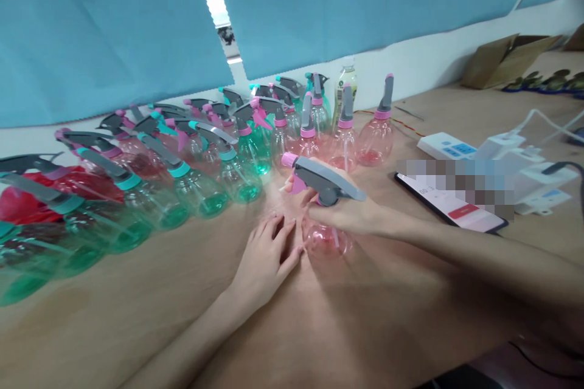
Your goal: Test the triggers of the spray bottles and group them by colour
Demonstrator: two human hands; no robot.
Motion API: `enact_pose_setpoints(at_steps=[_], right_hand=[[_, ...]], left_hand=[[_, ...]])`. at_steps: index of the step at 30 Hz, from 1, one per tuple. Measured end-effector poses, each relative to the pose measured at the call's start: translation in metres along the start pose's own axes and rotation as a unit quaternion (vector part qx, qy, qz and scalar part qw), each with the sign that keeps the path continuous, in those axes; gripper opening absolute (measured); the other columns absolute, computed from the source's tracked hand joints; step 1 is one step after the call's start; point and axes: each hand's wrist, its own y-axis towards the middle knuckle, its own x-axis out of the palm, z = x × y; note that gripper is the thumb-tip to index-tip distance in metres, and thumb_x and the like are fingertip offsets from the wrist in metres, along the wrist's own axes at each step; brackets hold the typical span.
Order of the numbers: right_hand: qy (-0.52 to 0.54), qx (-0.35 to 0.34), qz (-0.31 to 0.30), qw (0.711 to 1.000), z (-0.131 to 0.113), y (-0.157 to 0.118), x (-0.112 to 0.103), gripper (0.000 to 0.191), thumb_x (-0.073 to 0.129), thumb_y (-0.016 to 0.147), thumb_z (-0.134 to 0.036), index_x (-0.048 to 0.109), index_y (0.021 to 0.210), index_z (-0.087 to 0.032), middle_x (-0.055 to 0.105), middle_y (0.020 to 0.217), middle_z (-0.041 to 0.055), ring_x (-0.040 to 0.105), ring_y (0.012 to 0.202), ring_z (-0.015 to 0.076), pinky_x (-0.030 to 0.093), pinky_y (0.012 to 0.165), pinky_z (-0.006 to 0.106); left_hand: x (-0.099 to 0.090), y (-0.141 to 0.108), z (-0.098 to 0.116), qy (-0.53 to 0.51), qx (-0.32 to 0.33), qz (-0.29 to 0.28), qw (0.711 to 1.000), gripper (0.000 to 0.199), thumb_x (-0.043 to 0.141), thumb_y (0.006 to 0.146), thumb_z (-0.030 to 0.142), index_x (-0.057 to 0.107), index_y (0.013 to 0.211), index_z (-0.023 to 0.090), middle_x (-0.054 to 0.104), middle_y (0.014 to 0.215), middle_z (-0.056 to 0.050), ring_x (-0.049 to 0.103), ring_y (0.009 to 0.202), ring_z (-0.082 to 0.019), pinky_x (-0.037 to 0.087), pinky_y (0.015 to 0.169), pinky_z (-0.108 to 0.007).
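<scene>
A pink spray bottle (329,242) with a grey-and-pink trigger head stands upright on the table in front of me. My right hand (337,209) is wrapped round its neck, just under the trigger head. Beside the bottle's base, my left hand (269,255) lies on the tabletop with its fingers stretched out, holding nothing. Its thumb is close to the bottle; I cannot tell whether they touch. Just behind my hands stand more pink spray bottles (345,149) and a green spray bottle (246,185).
Several green and pink spray bottles (201,191) stand in rows to the left, along the wall. A red plastic bag (27,197) is among them. A drink bottle (340,82) stands behind. On the right are a phone (438,200), a power strip (447,146) with plugs, and a cardboard box (493,64).
</scene>
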Motion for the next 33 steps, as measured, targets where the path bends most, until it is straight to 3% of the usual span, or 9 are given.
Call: enact_pose_setpoints(at_steps=[6,11,15,21,33], right_hand=[[-0.022,0.004,0.026,0.999,-0.004,-0.001,0.0,0.016,0.054,0.067,-0.012,0.052,0.078,-0.023,0.057,0.076,-0.0026,0.052,0.061,0.0105,0.046,0.055,0.024],[-0.019,-0.003,-0.006,1.0,-0.006,-0.002,-0.003,0.015,0.054,0.066,-0.012,0.049,0.075,-0.024,0.054,0.069,-0.0038,0.054,0.063,0.0121,0.046,0.057,0.026],[-0.024,-0.02,0.001,1.0,-0.004,-0.002,-0.005,0.018,0.051,0.065,-0.012,0.052,0.079,-0.023,0.055,0.072,-0.0039,0.051,0.058,0.0103,0.043,0.054,0.025],[-0.099,0.034,0.003,0.994,-0.002,-0.003,-0.008,0.024,0.048,0.063,-0.014,0.051,0.084,-0.025,0.056,0.068,-0.0054,0.053,0.061,0.0127,0.04,0.056,0.025],[-0.054,0.012,-0.001,0.998,0.005,-0.005,-0.004,0.048,0.051,0.068,-0.018,0.053,0.115,-0.026,0.059,0.076,-0.0034,0.052,0.058,0.0122,0.043,0.057,0.025]], left_hand=[[0.002,-0.001,0.0,0.006,-0.004,0.002,1.0,0.037,0.049,0.095,0.039,0.054,0.126,0.019,0.053,0.133,-0.015,0.047,0.125,-0.033,0.042,0.1,-0.052],[0.001,-0.001,0.0,0.012,-0.006,-0.004,1.0,0.038,0.051,0.095,0.037,0.054,0.127,0.017,0.052,0.134,-0.016,0.047,0.125,-0.033,0.042,0.1,-0.051],[0.0,-0.001,0.001,0.015,-0.007,-0.013,1.0,0.038,0.051,0.095,0.037,0.054,0.127,0.016,0.052,0.135,-0.017,0.046,0.126,-0.033,0.042,0.101,-0.051],[0.001,-0.001,0.001,0.022,-0.009,-0.019,1.0,0.043,0.05,0.095,0.037,0.053,0.13,0.013,0.051,0.136,-0.019,0.045,0.128,-0.034,0.04,0.102,-0.051],[0.001,-0.001,0.0,0.014,-0.005,-0.01,1.0,0.041,0.049,0.096,0.038,0.053,0.129,0.014,0.052,0.135,-0.018,0.046,0.127,-0.033,0.041,0.101,-0.051]])
